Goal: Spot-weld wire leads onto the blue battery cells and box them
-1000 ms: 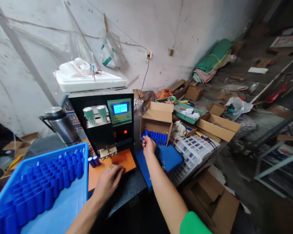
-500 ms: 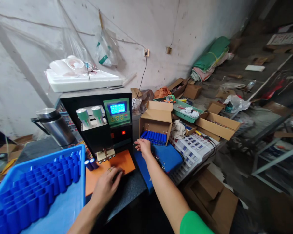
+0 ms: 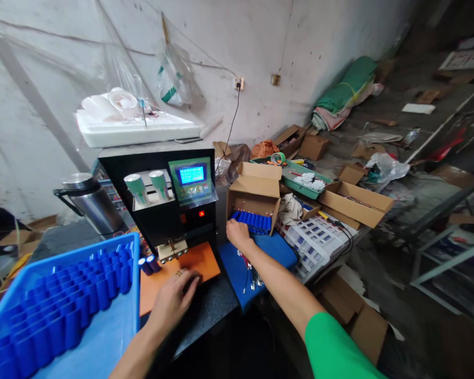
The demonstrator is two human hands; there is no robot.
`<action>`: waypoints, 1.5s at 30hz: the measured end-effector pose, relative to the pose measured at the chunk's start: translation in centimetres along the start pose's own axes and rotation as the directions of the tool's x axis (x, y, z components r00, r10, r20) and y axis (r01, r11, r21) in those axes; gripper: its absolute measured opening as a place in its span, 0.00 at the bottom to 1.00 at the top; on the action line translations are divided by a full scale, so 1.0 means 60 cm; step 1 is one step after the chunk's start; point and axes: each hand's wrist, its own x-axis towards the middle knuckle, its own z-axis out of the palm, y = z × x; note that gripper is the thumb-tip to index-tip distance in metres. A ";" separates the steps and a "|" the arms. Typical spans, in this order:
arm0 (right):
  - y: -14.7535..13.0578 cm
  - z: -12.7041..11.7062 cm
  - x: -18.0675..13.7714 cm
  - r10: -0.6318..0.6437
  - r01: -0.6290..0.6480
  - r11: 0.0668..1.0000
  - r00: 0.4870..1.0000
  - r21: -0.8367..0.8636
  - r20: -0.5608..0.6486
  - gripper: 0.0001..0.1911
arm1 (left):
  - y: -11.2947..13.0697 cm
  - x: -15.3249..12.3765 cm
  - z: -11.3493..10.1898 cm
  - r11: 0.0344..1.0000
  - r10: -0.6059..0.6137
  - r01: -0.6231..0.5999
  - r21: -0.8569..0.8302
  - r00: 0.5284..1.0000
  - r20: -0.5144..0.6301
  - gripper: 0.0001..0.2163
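Observation:
My left hand rests with curled fingers on the orange mat, just below the electrodes of a black spot welder. What its fingers hold, if anything, is hidden. Two blue battery cells stand on the mat left of the electrodes. My right hand is closed at the front left corner of a cardboard box. Whatever its fingertips grip is out of sight. Rows of blue battery cells with wire leads lie in that box. Several leads with metal ends lie on the blue cloth under my right forearm.
A blue tray full of upright blue cells stands at the left. Behind it is a steel jug. To the right are a white plastic basket, a green tray and an open carton.
My right hand has moved slightly right and turned in to the box's corner, its fingers now curled inward. My left hand stays in place. More of the wire leads now shows on the cloth.

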 end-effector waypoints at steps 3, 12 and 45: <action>0.007 0.002 -0.013 0.009 -0.009 1.000 0.999 0.010 -0.046 0.15 | 0.000 0.001 0.000 1.000 0.009 -0.009 0.000 1.000 0.008 0.11; 0.002 0.010 0.011 0.005 -0.006 1.000 0.997 -0.010 -0.083 0.17 | -0.003 0.001 0.000 1.000 0.003 -0.003 0.004 1.000 0.006 0.11; 0.108 0.029 -0.066 0.134 -0.167 0.873 0.985 0.459 0.105 0.11 | 0.002 0.006 0.000 0.993 -0.091 0.095 -0.064 0.994 0.053 0.13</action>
